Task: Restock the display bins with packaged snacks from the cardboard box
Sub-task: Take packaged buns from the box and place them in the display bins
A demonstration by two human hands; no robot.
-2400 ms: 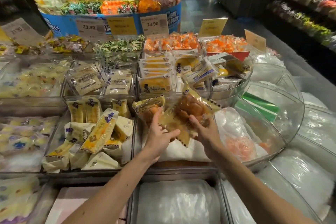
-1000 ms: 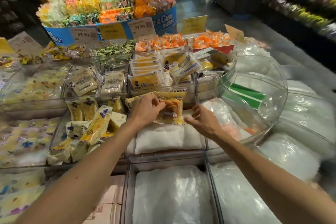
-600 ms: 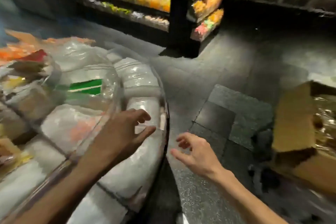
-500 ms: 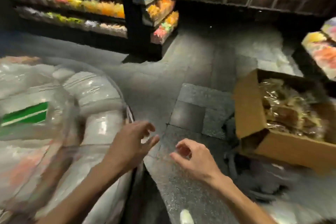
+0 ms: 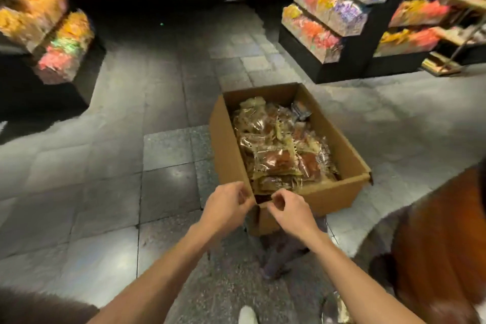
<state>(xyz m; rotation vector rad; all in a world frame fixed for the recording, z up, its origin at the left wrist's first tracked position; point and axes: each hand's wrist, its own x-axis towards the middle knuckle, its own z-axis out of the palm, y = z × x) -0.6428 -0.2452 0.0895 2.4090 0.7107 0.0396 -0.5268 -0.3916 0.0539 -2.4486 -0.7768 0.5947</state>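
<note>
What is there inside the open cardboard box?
The cardboard box holds a heap of packaged snacks in clear wrappers, mostly brown. The top packs cover the lower layers and the bottom, so these cannot be seen.

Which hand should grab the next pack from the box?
Right, probably. The right hand is at the near rim of the cardboard box, with the snack packs straight ahead of it. The left hand sits outside the left wall, which it would have to clear.
</note>
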